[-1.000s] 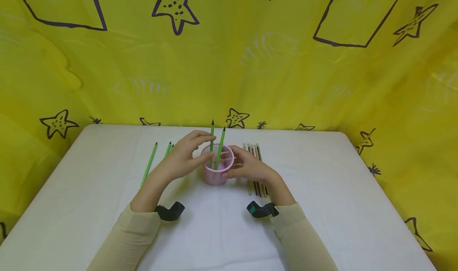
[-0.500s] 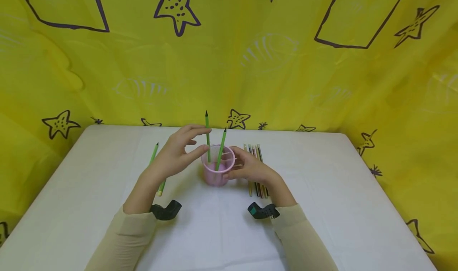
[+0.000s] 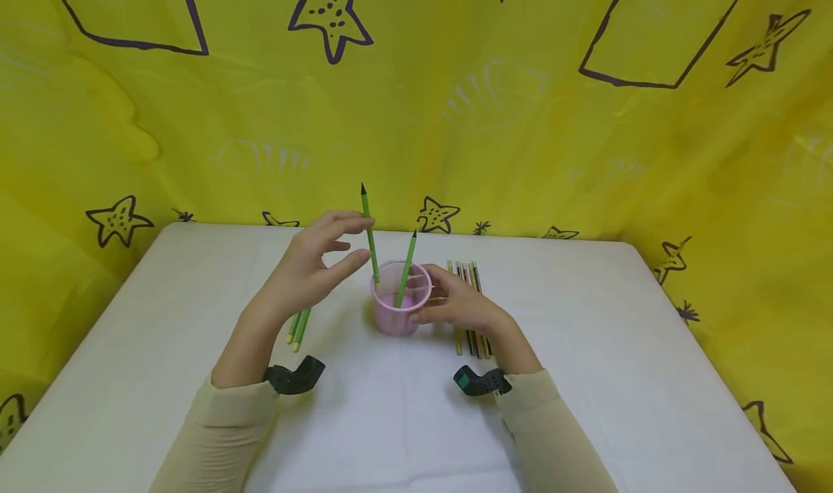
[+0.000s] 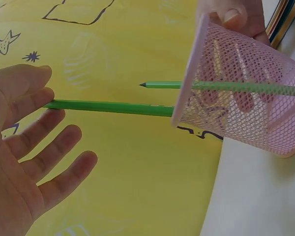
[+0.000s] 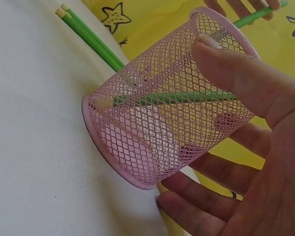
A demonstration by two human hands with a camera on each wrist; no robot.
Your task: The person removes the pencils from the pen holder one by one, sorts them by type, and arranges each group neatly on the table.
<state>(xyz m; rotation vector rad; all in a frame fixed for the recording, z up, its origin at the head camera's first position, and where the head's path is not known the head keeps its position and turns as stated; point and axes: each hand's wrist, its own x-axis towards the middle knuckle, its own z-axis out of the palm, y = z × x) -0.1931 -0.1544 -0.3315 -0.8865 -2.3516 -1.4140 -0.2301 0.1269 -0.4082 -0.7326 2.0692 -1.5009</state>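
My left hand (image 3: 309,265) pinches a green pencil (image 4: 113,107) between thumb and fingertips. The pencil stands upright with a slight tilt, black point up, and its lower end is at the mouth of a pink mesh pencil cup (image 5: 162,103). My right hand (image 3: 458,301) holds this cup from the right side, thumb near the rim and fingers around the wall. Inside the cup leans a second green pencil (image 3: 406,269), its point above the rim. In the right wrist view the cup's base meets the white cloth, or nearly so; I cannot tell which.
Green pencils (image 3: 301,330) with yellow ends lie on the white table (image 3: 403,421), partly hidden under my left hand. Several dark and gold striped pencils (image 3: 458,341) lie behind my right wrist. A yellow patterned curtain (image 3: 403,117) hangs along the table's back edge.
The left hand has moved up and left, drawing the pinched pencil from deep in the cup to its mouth. The right hand and cup have stayed about where they were.
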